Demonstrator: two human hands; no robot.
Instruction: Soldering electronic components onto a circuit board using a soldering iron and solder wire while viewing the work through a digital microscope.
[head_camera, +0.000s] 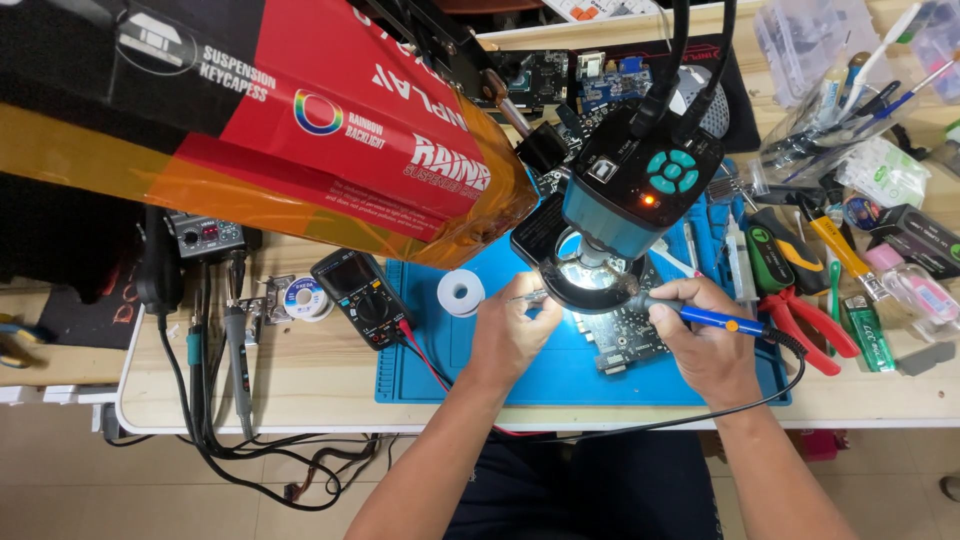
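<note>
Two hands: both worked close together under the microscope camera head, over the blue mat.
Circuit board: a dark circuit board (625, 340) lay on the blue silicone work mat (440, 370), partly hidden beneath the ring light and between the two hands.
Right hand: the right hand (705, 345) was closed around a soldering iron (715, 320) with a blue grip, held pen-fashion, fingers curled tight on the handle and the tip end pointing left toward the board under the ring light; the tip itself was hidden.
Right forearm: it came up from the lower right, wrist resting near the mat's front edge, with the iron's black cable (790, 375) looping off behind the hand.
Left hand: the left hand (512, 330) was pinched shut on something thin, perhaps solder wire or a probe, whose pale end (528, 297) pointed right toward the board; what it was could not be told for certain.
Left forearm: it rose from the bottom centre, knuckles up, hand hovering over the mat's middle.
Microscope: a teal-and-black camera head (640, 190) with a ring light (585, 280) hung directly over the board.
Solder spool: a white spool (461, 293) sat on the mat just left of the left hand.
Multimeter: a black multimeter (360, 297) lay at the mat's left edge, its red lead (425, 360) crossing the mat.
Right side: red-handled pliers (810, 335) lay near the right hand.
Top left: a red-and-black box (300, 110) wrapped in orange film overhung the bench.
</note>
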